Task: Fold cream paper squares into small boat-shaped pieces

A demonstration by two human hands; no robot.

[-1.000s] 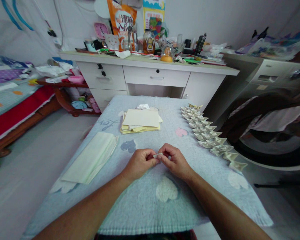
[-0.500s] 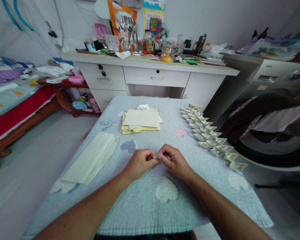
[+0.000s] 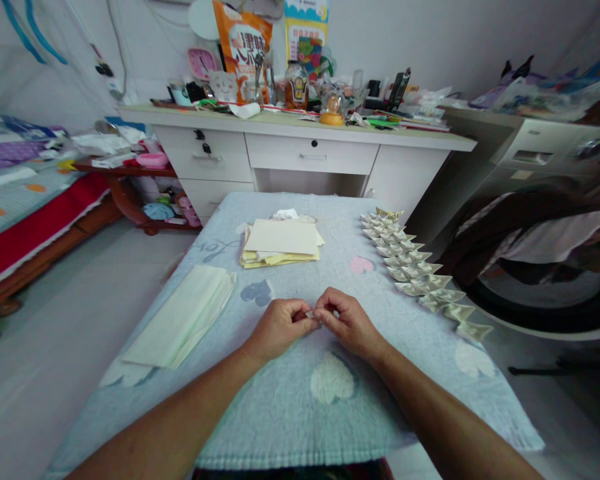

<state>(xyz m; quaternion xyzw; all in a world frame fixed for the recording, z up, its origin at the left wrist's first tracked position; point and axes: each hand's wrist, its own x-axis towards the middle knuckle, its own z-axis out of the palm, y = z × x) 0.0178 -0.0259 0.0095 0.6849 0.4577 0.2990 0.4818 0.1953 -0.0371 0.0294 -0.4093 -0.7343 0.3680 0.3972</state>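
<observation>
Over the middle of the cloth-covered table (image 3: 275, 427), my left hand (image 3: 283, 327) and my right hand (image 3: 347, 321) meet fingertip to fingertip. Both pinch a small folded piece of paper (image 3: 311, 314), mostly hidden behind the fingers. To the right, rows of folded paper boats (image 3: 420, 270) stand close together in a long band. Beyond my hands lies a stack of cream and yellow paper sheets (image 3: 283, 237). A pile of pale green paper (image 3: 183, 317) rests at the table's left side.
A white desk (image 3: 313, 153) crowded with jars, a clock and an orange bag stands against the far wall. At right is a washing machine (image 3: 540, 143) with dark cloth hanging from its door opening. A bed (image 3: 35, 213) is on the left.
Less of the small paper shows between my fingertips now, as the right fingers have shifted slightly over it. Otherwise the hands stay in place.
</observation>
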